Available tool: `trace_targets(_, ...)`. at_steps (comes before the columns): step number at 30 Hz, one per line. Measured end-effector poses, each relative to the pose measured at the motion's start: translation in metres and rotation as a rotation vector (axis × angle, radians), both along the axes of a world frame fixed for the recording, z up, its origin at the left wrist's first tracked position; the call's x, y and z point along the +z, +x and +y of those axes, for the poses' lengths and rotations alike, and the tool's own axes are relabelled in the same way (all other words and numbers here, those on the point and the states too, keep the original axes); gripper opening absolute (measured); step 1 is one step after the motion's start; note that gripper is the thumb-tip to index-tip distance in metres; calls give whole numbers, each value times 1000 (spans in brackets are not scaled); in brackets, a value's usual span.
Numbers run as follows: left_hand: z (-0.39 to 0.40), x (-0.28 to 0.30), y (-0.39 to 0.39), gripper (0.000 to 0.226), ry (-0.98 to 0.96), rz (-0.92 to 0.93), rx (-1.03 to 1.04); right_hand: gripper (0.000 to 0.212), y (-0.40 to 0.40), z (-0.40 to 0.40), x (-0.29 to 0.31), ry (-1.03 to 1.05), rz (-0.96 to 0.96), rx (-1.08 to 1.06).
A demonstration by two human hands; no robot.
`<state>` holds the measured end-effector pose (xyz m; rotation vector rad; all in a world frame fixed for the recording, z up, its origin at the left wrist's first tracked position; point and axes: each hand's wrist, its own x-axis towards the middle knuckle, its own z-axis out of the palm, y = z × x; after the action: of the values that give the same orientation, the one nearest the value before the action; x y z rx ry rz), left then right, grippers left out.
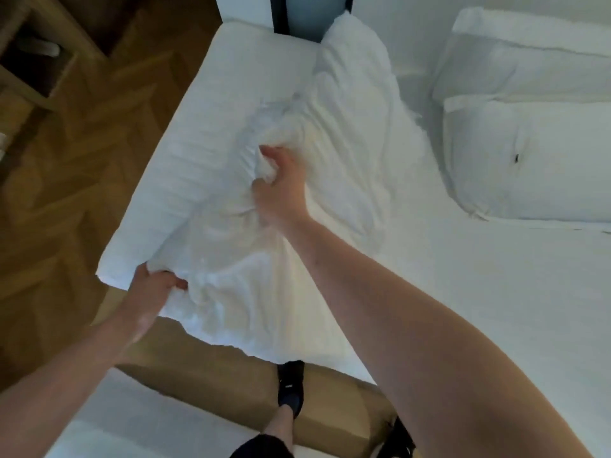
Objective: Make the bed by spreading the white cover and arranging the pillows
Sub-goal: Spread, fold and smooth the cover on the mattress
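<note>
**Both hands bunched into the white cover at the bed's near corner**

The white cover (297,200) lies crumpled in a long heap along the left side of the bed (463,292), running from the near left corner up toward the head end, where its far tip rises against a dark upright panel (284,14). Its surface is heavily wrinkled, and the near edge hangs a little over the bed's side.

The left hand (152,289) grips the cover at the near left corner of the bed, fingers curled into the cloth with a fold gathered beneath them. The right hand (281,183) is farther in, over the middle of the heap, fingers closed round a bunched knot of fabric that is pulled up into a small peak. Both forearms are bare and reach in from the bottom of the view.

Two white pillows (529,133) lie at the right side of the bed, one overlapping the other, well apart from the cover. The nearer one shows a small dark mark.

Below the bed's near edge a tan bed base (205,352) shows, and a foot in a dark shoe (291,388) stands beside it. A wooden herringbone floor (66,180) spreads to the left, with a wooden piece of furniture (36,61) in the upper left corner.
</note>
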<state>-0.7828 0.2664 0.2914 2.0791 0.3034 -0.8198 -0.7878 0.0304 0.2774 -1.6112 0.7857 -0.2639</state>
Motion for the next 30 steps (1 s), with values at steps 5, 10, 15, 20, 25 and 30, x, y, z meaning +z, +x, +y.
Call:
trace_targets(5, 92, -74, 56, 44, 246, 133, -91, 54, 28, 45, -39, -31, 170, 351)
trace_targets(10, 84, -110, 73, 45, 340, 162, -327, 50, -54, 18, -93, -130, 355, 262)
trace_targets(15, 48, -131, 86, 68, 322, -26, -231, 49, -131, -12, -131, -56, 570, 73)
trace_targets(20, 53, -154, 64, 114, 445, 102, 224, 67, -180, -13, -151, 145, 764, 2)
trace_targets(25, 66, -193, -20, 143, 256, 580, 285, 88, -191, 5, -172, 308, 839, 12)
trace_targets(30, 39, -245, -89, 117, 17, 797, 338, 101, -193, 26, -205, 338, 917, 49)
